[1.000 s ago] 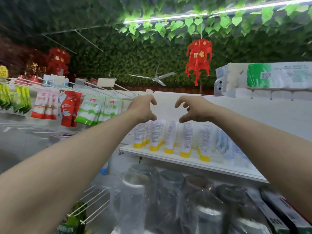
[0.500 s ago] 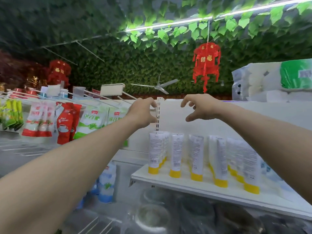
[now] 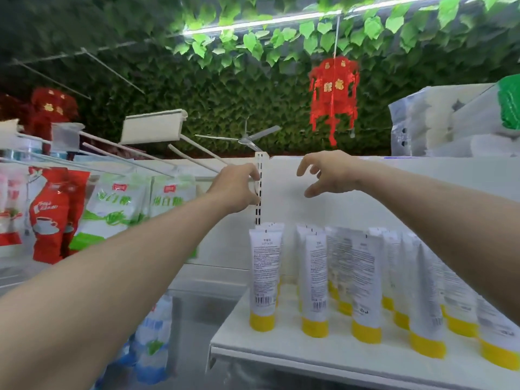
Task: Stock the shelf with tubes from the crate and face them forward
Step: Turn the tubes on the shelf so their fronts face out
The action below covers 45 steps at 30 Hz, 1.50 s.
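Several white tubes (image 3: pixel 314 280) with yellow caps stand cap-down in rows on the white shelf (image 3: pixel 309 351), their printed backs and barcodes toward me. My left hand (image 3: pixel 239 188) is raised well above the tubes, beside the slotted shelf upright (image 3: pixel 258 187), fingers curled and holding nothing. My right hand (image 3: pixel 329 173) hovers at the same height to the right, fingers spread and empty. Both hands are apart from the tubes. No crate is in view.
Hanging bags, red (image 3: pixel 52 215) and green-white (image 3: pixel 118 204), fill the peg hooks at left. A price tag holder (image 3: pixel 153 130) sticks out on a hook. Paper roll packs (image 3: pixel 450 128) sit on top at right. A red lantern (image 3: pixel 333 94) hangs overhead.
The view has moved closer and lower toward the shelf, so the tubes look larger. Both hands stay raised and empty; the right hand's fingers have spread a little.
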Motion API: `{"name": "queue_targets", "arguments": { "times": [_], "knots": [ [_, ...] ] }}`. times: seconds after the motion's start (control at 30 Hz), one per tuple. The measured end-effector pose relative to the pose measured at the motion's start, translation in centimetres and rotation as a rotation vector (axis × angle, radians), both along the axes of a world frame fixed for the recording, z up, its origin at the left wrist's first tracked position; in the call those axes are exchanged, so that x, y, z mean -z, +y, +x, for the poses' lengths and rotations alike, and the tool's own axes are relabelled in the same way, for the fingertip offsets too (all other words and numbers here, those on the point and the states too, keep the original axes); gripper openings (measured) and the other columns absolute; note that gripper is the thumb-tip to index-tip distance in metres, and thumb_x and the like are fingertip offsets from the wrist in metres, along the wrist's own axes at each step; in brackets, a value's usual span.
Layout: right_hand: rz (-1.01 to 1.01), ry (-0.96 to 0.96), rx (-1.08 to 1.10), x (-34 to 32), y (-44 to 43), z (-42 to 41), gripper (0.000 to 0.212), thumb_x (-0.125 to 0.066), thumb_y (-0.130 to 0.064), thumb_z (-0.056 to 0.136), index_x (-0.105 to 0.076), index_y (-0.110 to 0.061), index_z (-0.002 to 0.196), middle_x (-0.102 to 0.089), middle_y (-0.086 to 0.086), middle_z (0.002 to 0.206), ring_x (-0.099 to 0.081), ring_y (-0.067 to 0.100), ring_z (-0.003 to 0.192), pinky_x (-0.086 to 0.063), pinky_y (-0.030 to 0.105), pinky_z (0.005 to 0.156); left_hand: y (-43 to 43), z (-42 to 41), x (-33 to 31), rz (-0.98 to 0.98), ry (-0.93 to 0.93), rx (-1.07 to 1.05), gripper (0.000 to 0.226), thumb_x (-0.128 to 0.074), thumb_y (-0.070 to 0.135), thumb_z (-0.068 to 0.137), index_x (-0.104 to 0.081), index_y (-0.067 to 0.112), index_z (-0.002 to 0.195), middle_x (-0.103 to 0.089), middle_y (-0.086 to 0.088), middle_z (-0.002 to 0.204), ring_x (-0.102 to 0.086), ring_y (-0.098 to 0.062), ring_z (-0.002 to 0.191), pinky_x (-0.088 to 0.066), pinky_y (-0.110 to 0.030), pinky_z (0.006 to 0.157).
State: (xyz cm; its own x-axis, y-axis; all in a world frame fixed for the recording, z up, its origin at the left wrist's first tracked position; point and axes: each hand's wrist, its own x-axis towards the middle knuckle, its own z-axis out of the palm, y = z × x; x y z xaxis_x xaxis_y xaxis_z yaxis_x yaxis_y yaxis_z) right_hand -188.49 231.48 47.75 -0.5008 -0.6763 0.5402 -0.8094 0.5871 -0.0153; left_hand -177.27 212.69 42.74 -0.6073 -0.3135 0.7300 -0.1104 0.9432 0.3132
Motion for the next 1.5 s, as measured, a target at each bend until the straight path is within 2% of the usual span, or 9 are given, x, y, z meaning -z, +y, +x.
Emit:
{"name": "queue_targets", "arguments": {
  "times": [0.33,0.43,0.53,0.63,0.73,0.8,0.9,1.03,1.5],
  "knots": [
    [0.093,-0.073,0.136,1.2,-2.2,-4.1,0.041,-0.076,-0.036,0.083,-0.062,-0.029,0.120,-0.057,-0.002,0.118,-0.055,0.020,0.106,-0.048,0.031,0.082,-3.6,-5.9,-0.3,0.047,-0.163,0.125,0.030,-0.072,0.035,0.084,-0.064,0.022,0.111,-0.062,-0.002,0.105,-0.059,-0.021,0.092,-0.052,-0.033,0.083],
    [0.112,-0.183,0.143,1.0,-2.4,-5.4,0.033,-0.075,-0.038,0.084,-0.066,-0.028,0.114,-0.060,-0.002,0.113,-0.061,0.018,0.096,-0.055,0.031,0.082,-4.2,-7.6,-0.3,0.087,-0.216,0.193,0.023,-0.069,0.036,0.086,-0.068,0.020,0.103,-0.061,0.000,0.100,-0.059,-0.018,0.076,-0.055,-0.030,0.070],
    [0.145,-0.313,0.140,0.9,-2.7,-6.3,0.030,-0.067,-0.042,0.089,-0.067,-0.027,0.115,-0.063,0.001,0.110,-0.061,0.014,0.096,-0.058,0.032,0.083,-4.8,-9.2,-0.1,0.094,-0.316,0.252,0.028,-0.066,0.044,0.088,-0.069,0.022,0.104,-0.062,0.002,0.102,-0.061,-0.018,0.087,-0.057,-0.034,0.077],
    [0.205,-0.394,0.169,1.1,-3.0,-6.6,0.034,-0.057,-0.049,0.094,-0.067,-0.028,0.119,-0.064,0.001,0.112,-0.061,0.014,0.102,-0.058,0.034,0.088,-5.1,-10.0,0.0,0.091,-0.428,0.297,0.035,-0.058,0.054,0.091,-0.069,0.024,0.105,-0.060,0.002,0.098,-0.058,-0.018,0.086,-0.055,-0.035,0.082],
    [0.233,-0.462,0.166,1.3,-3.3,-6.6,0.036,-0.050,-0.053,0.096,-0.069,-0.029,0.116,-0.064,-0.002,0.113,-0.060,0.012,0.106,-0.056,0.033,0.090,-5.1,-10.4,0.2,0.080,-0.491,0.307,0.042,-0.048,0.060,0.092,-0.072,0.027,0.102,-0.057,0.004,0.091,-0.055,-0.015,0.080,-0.053,-0.030,0.076],
    [0.244,-0.496,0.164,1.6,-3.6,-6.7,0.040,-0.047,-0.056,0.096,-0.069,-0.029,0.115,-0.064,-0.001,0.115,-0.059,0.012,0.107,-0.056,0.032,0.089,-5.0,-10.8,0.5,0.100,-0.533,0.312,0.045,-0.045,0.063,0.092,-0.072,0.029,0.101,-0.059,0.003,0.097,-0.056,-0.013,0.084,-0.052,-0.027,0.076],
    [0.278,-0.536,0.166,2.0,-4.1,-7.0,0.047,-0.041,-0.058,0.098,-0.068,-0.026,0.120,-0.063,0.001,0.120,-0.058,0.013,0.110,-0.055,0.032,0.090,-5.0,-11.5,0.9,0.141,-0.576,0.331,0.049,-0.042,0.067,0.091,-0.073,0.030,0.100,-0.062,-0.001,0.106,-0.057,-0.015,0.085,-0.055,-0.032,0.083],
    [0.303,-0.588,0.180,2.0,-4.7,-7.2,0.054,-0.035,-0.060,0.099,-0.068,-0.023,0.121,-0.062,0.002,0.121,-0.057,0.016,0.113,-0.053,0.034,0.093,-4.9,-12.0,0.9,0.201,-0.609,0.353,0.056,-0.043,0.069,0.089,-0.075,0.024,0.099,-0.063,-0.002,0.100,-0.057,-0.019,0.077,-0.056,-0.037,0.088],
    [0.289,-0.640,0.221,1.8,-5.8,-8.4,0.072,-0.021,-0.067,0.097,-0.074,-0.019,0.106,-0.063,0.005,0.099,-0.054,0.020,0.086,-0.047,0.031,0.076,-5.2,-12.4,0.8,0.319,-0.564,0.409,0.068,-0.037,0.070,0.091,-0.075,0.014,0.100,-0.059,-0.004,0.088,-0.055,-0.015,0.072,-0.056,-0.030,0.075]
  ]
}}
